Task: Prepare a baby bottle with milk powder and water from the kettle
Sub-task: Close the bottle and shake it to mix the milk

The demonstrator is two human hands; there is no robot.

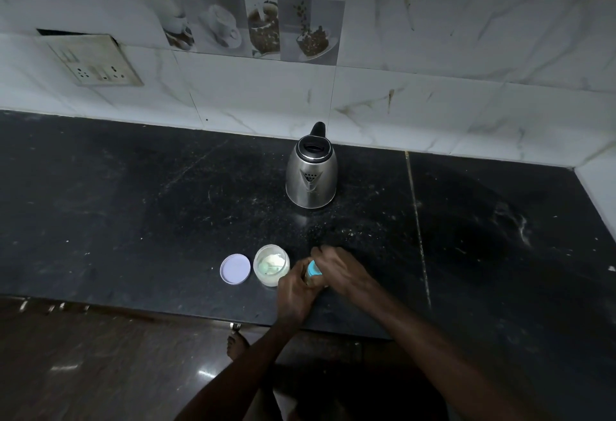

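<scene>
On the counter (133,220), left hand (295,290) and right hand (340,270) each grasp the baby bottle (313,269).

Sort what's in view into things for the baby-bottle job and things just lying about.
For the job: baby bottle, gripped by left hand and right hand; open powder jar; its lid; kettle.
Not part of it: wall socket; picture tiles.

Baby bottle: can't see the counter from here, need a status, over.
Left hand grips baby bottle, right hand on its blue top. Milk powder jar open, lid beside it. Kettle upright behind, nothing in the way.
</scene>
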